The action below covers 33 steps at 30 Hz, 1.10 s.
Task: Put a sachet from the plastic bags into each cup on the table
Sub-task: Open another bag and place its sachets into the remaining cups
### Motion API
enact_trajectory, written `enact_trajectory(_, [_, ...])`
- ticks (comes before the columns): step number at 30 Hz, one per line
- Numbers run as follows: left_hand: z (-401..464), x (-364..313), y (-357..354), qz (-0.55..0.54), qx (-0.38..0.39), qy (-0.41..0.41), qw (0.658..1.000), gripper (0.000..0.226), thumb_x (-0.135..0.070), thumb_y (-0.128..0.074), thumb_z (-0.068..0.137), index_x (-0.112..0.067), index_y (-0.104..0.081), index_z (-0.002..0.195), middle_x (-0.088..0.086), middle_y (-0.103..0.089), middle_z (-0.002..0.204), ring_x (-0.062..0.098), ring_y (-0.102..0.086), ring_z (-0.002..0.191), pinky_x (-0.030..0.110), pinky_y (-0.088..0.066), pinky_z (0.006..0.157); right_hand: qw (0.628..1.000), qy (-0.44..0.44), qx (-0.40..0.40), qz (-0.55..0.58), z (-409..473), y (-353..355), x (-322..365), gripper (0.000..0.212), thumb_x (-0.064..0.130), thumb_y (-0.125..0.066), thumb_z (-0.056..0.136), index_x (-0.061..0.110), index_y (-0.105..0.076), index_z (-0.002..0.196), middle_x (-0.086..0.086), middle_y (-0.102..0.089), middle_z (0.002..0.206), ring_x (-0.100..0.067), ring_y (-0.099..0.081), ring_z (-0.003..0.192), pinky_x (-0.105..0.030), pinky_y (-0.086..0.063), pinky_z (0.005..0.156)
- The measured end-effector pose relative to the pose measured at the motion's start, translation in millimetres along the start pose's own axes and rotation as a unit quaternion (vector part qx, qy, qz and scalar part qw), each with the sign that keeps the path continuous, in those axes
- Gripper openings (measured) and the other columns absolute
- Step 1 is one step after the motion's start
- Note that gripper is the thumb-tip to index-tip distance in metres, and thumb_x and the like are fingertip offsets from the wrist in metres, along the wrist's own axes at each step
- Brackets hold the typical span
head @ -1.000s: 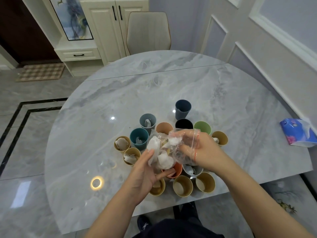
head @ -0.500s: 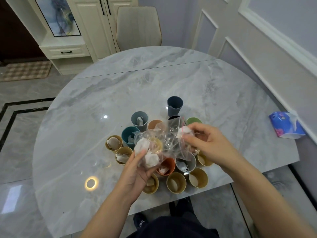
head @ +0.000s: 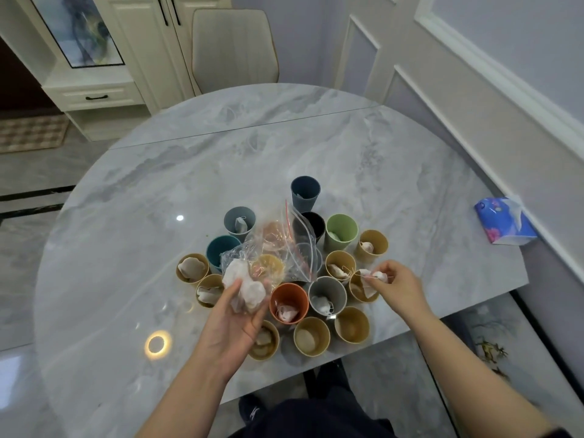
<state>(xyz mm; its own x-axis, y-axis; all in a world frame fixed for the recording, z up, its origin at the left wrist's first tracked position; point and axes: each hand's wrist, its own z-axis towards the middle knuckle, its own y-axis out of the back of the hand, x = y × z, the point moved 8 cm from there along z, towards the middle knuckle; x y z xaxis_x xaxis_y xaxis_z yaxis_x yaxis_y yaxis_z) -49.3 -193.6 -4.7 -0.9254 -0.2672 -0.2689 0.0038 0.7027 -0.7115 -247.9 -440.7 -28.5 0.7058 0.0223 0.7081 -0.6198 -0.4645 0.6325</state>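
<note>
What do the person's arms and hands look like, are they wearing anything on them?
Both forearms are bare up to the frame's bottom edge: no sleeves, watch or bracelet show. The left hand and the right hand wear no gloves, and no rings are visible. A sliver of dark cloth shows at the lower right corner, perhaps a sleeve edge; that cannot be told.

Home dining rm: marble table (head: 189,191), chair (head: 234,49), cabinet (head: 139,42).

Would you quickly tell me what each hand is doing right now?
Left hand: grips the plastic bag of sachets.
Right hand: pinches one sachet over a tan cup.
</note>
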Motion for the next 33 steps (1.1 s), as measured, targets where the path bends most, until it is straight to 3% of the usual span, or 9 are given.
enact_trajectory(5, [0,1,6,0.002,-0.015,0.003,1.000,0.036,-0.021,-0.060,0.095,-0.010,-0.060,0.130,0.016,-0.076,0.107,0.025,-0.076,0.092,0.029,-0.065,0.064,0.998,0.014,0.000,-0.059,11,-12,-7,0.007,0.020,-0.071,0.088,0.016,-0.066,0.090,0.001,-0.067,0.086,-0.017,-0.065,0.081,-0.020,-0.046,0.059])
enact_trajectory(14, [2,-1,3,-0.005,-0.017,-0.005,1.000,0.037,-0.021,-0.059,0.097,-0.012,-0.058,0.133,0.016,-0.077,0.107,0.026,-0.076,0.092,0.031,-0.065,0.069,0.994,0.029,0.004,-0.106,15,-16,-5,0.008,0.017,-0.069,0.089,0.014,-0.068,0.097,-0.003,-0.067,0.094,-0.020,-0.061,0.086,-0.020,-0.044,0.061])
enact_trajectory(18, [3,2,0,-0.001,-0.022,0.000,1.000,0.032,-0.020,-0.058,0.098,-0.010,-0.060,0.128,0.017,-0.077,0.105,0.026,-0.077,0.090,0.031,-0.065,0.066,0.994,0.022,0.005,-0.107,16,-15,-8,0.008,0.016,-0.069,0.089,0.017,-0.068,0.097,-0.003,-0.069,0.096,-0.019,-0.064,0.086,-0.030,-0.057,0.073])
enact_trajectory(21, [4,3,0,-0.003,-0.026,0.004,1.000,0.032,-0.019,-0.059,0.097,-0.010,-0.060,0.129,0.017,-0.077,0.106,0.027,-0.077,0.092,0.032,-0.065,0.063,0.995,0.015,0.002,-0.103,16,-13,-10,0.008,0.015,-0.070,0.089,0.017,-0.069,0.097,-0.003,-0.070,0.096,-0.018,-0.064,0.087,-0.030,-0.056,0.074])
enact_trajectory(26, [5,3,-2,-0.014,-0.029,0.011,0.999,0.031,-0.019,-0.060,0.097,-0.012,-0.059,0.127,0.019,-0.077,0.106,0.028,-0.077,0.092,0.032,-0.065,0.061,0.998,0.006,-0.002,-0.068,11,-10,-3,0.014,0.010,-0.072,0.087,0.014,-0.073,0.100,-0.002,-0.072,0.094,-0.018,-0.069,0.091,-0.013,-0.046,0.065])
enact_trajectory(31, [8,1,0,0.025,-0.030,0.003,0.999,0.032,-0.018,-0.059,0.098,-0.013,-0.059,0.130,0.018,-0.074,0.118,0.033,-0.072,0.109,0.035,-0.065,0.073,0.992,0.085,-0.076,0.058,-16,15,67,0.011,0.011,-0.071,0.088,0.018,-0.073,0.095,0.003,-0.074,0.095,-0.012,-0.069,0.087,-0.018,-0.054,0.075])
enact_trajectory(33, [9,1,0,0.041,-0.031,0.001,0.999,0.035,-0.018,-0.059,0.098,-0.013,-0.058,0.133,0.018,-0.072,0.123,0.035,-0.067,0.118,0.036,-0.065,0.076,0.978,0.134,-0.055,0.153,-32,24,109,0.009,0.009,-0.073,0.087,0.017,-0.071,0.090,0.001,-0.074,0.089,-0.016,-0.071,0.085,-0.025,-0.057,0.078])
